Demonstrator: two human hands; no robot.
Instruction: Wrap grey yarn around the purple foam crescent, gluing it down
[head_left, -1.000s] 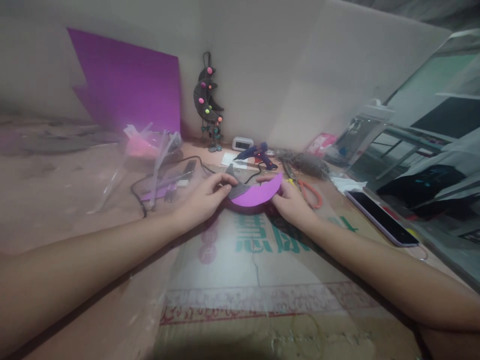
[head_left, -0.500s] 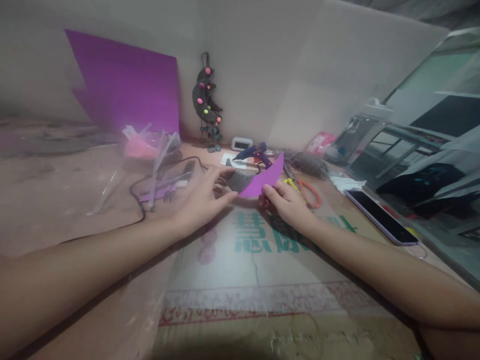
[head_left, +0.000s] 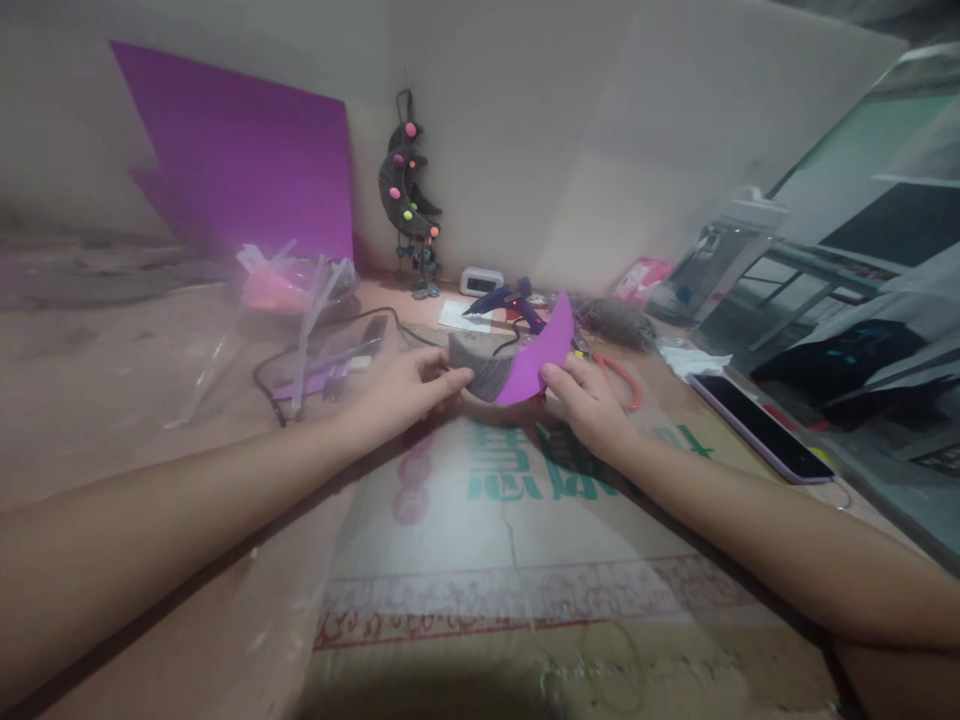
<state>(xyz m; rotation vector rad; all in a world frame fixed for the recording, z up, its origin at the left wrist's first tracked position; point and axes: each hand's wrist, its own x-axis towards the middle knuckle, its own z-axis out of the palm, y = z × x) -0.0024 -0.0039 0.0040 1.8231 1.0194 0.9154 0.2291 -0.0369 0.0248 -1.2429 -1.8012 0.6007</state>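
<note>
Between my hands, above the printed cardboard, is a purple crescent-moon cutout [head_left: 536,368]. Its left part is wrapped in grey yarn [head_left: 478,366]; the right part is bare and ends in an upward point. My left hand [head_left: 427,385] pinches the wrapped end between thumb and fingers. At the bare part, my right hand [head_left: 589,400] grips the lower edge with its thumb on the front face; its other fingers are partly hidden behind. Just behind the cutout lies a dark blue glue gun [head_left: 501,299], its nozzle pointing left.
Flat cardboard [head_left: 517,540] covers the tabletop in front. A decorated grey moon hanging [head_left: 405,190] and a purple sheet [head_left: 247,160] are at the wall. On the left are plastic bags and glue sticks [head_left: 307,330]; orange-handled scissors [head_left: 621,380], grey yarn [head_left: 615,322] and a phone [head_left: 761,428] lie right.
My left fingers have closed in on the yarn-wrapped end, and more of the grey yarn now shows. The crescent has shifted slightly right and tilted more upright. The view has moved a little.
</note>
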